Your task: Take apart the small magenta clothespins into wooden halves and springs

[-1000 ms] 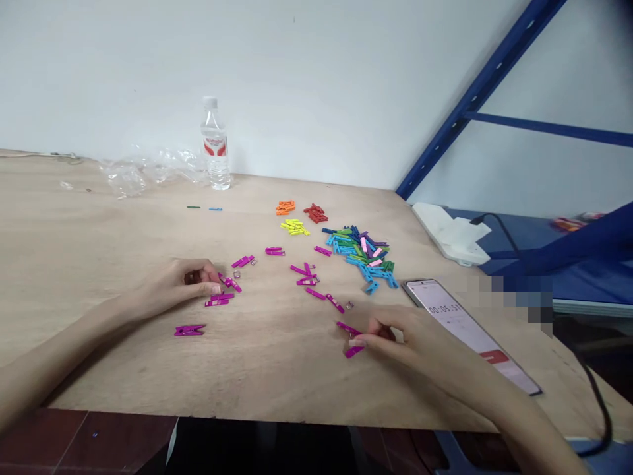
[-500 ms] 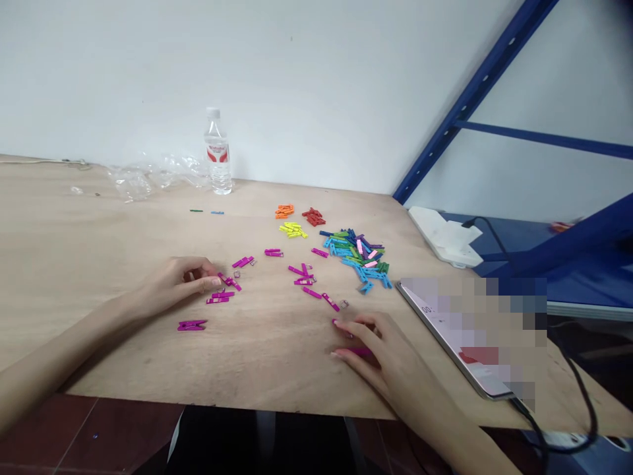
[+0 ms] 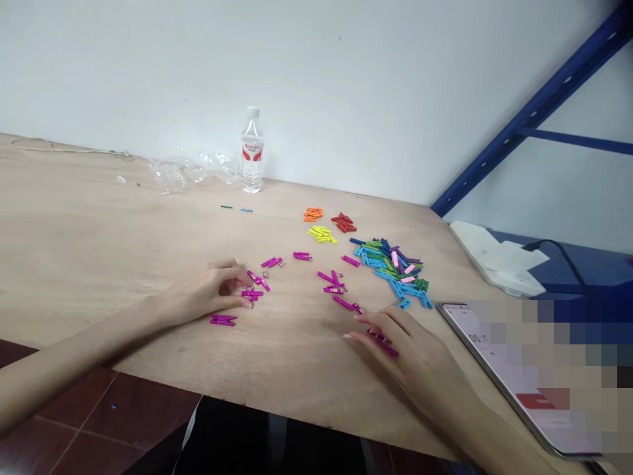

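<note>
My left hand (image 3: pixel 210 290) rests on the table with its thumb and fingers apart, around the left end of a small magenta clothespin piece (image 3: pixel 253 294). More magenta pieces (image 3: pixel 258 280) lie just beyond its fingertips, with small metal springs beside them. An assembled magenta clothespin (image 3: pixel 223 320) lies nearer me, below the thumb. My right hand (image 3: pixel 415 349) hovers low over the table, thumb and forefinger parted. Below its palm a magenta clothespin (image 3: pixel 383 343) shows, partly hidden by the fingers. Loose magenta pieces (image 3: pixel 334 284) are scattered between the hands.
Sorted piles of orange (image 3: pixel 313 214), red (image 3: pixel 344 222) and yellow clothespins (image 3: pixel 322 234) lie farther back. A mixed pile (image 3: pixel 395 264) sits to their right. A water bottle (image 3: pixel 252 158), crumpled plastic (image 3: pixel 182 173), a phone (image 3: pixel 494 356) and a white object (image 3: pixel 494 257) are around.
The view has swung left, so everything appears farther right. My left hand has moved nearer me, from the upper magenta pieces to the lower pair. The right hand uncovers more of the clothespin below it.
</note>
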Demonstrator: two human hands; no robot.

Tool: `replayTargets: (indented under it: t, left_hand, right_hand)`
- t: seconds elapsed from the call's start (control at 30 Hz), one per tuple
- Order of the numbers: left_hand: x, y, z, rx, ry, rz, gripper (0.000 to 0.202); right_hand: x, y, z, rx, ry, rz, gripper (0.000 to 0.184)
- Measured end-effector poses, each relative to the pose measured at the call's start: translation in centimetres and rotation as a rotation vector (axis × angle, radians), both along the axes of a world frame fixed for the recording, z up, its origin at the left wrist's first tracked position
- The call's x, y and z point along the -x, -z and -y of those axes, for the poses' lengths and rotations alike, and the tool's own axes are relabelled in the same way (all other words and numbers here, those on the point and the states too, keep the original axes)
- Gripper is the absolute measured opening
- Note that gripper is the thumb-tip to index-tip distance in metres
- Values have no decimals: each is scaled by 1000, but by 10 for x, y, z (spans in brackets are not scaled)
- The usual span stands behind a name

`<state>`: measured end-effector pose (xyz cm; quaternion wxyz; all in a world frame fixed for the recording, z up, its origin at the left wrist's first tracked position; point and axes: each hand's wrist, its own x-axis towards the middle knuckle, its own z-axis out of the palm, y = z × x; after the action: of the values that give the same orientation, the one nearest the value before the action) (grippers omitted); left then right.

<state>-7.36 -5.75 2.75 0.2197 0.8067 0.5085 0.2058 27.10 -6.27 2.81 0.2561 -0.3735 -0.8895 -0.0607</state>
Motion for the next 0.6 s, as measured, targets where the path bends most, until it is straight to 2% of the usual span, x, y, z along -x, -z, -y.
replayTargets:
  t: [0.13, 0.3, 0.43, 0.53, 0.6]
  left_hand:
    - [-8, -1, 0, 1, 52, 9, 26]
    - [-30, -9, 3, 9, 174, -6, 18]
    - [-52, -10, -1, 17, 260, -18, 12]
    - [-61, -12, -4, 41, 310, -13, 11]
    - [-58, -17, -1, 68, 305, -10, 15]
  right_hand:
    - [35, -8, -10, 115, -115, -45, 17]
    - [67, -15, -28, 295, -179, 42, 14]
    - [74, -17, -35, 449, -255, 134, 12]
    - [72, -15, -35, 510, -262, 142, 26]
    - [70, -11, -33, 516, -238, 105, 33]
